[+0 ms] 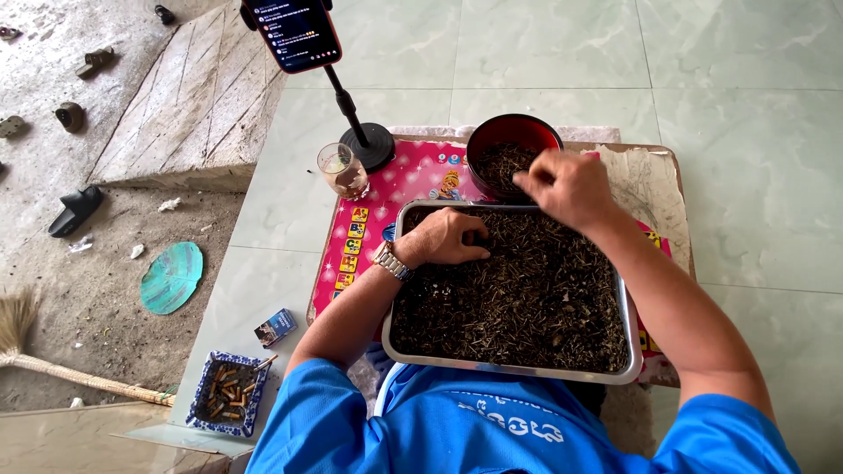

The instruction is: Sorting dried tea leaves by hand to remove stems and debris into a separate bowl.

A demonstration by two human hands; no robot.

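The left hand rests curled in dried plant bits at the steel tray's ten o'clock; the right hand pinches bits over the red bowl at twelve. A glass and phone stand sit at eleven on the desk.

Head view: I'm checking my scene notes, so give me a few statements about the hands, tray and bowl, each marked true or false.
1. The left hand rests in the metal tray of dark dried bits. True.
2. The right hand grips the glass. False: it hovers by the red bowl, pinching something small.
3. The bowl is empty. False: it holds dark bits.
4. A phone stands on a stand beyond the tray. True.
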